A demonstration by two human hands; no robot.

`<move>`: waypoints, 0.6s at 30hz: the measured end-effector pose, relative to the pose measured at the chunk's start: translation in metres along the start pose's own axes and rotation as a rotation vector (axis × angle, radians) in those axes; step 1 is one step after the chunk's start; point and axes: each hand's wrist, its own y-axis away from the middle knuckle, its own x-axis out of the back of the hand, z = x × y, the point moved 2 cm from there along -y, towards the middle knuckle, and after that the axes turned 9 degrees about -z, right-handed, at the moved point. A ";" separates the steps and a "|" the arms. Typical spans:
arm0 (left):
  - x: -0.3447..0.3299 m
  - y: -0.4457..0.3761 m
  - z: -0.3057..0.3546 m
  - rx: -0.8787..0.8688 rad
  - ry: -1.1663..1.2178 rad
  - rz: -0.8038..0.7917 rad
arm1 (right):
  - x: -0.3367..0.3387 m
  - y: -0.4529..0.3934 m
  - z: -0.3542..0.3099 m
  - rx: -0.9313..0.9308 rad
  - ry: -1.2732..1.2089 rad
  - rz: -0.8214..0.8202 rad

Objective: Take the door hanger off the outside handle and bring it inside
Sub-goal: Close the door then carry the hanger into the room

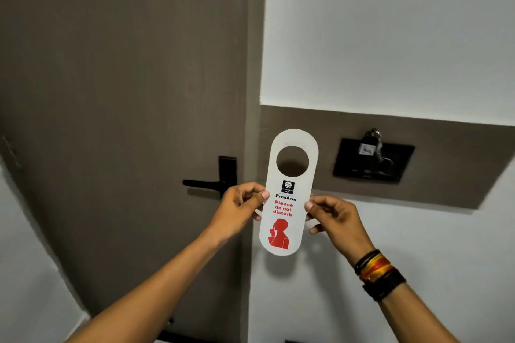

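A white door hanger (pixel 287 189) with a round hole at the top, red "Please do not disturb" text and a red figure is held upright in front of me. My left hand (pixel 241 207) pinches its left edge at mid-height. On the right edge, my right hand (pixel 331 216) pinches it the same way. Behind and left of the hanger, a black lever handle (pixel 207 183) sits on the shut brown door (pixel 125 120). Nothing hangs on that handle.
A black wall plate (pixel 373 160) with a key tag slotted into it is mounted right of the door on a brown band. White wall (pixel 390 36) fills the right side. The door frame (pixel 252 64) runs vertically behind the hanger.
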 end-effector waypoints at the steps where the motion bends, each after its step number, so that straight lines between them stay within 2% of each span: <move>1: -0.017 -0.003 -0.002 0.002 -0.001 -0.015 | 0.017 0.007 0.005 -0.014 0.015 0.016; 8: -0.131 -0.016 -0.014 0.091 -0.092 -0.263 | 0.133 0.052 0.042 -0.161 0.152 0.019; 11: -0.225 -0.035 -0.010 0.098 -0.154 -0.357 | 0.218 0.094 0.071 -0.246 0.156 0.084; 18: -0.453 -0.067 -0.028 0.156 -0.127 -0.567 | 0.401 0.193 0.145 -0.442 0.162 0.300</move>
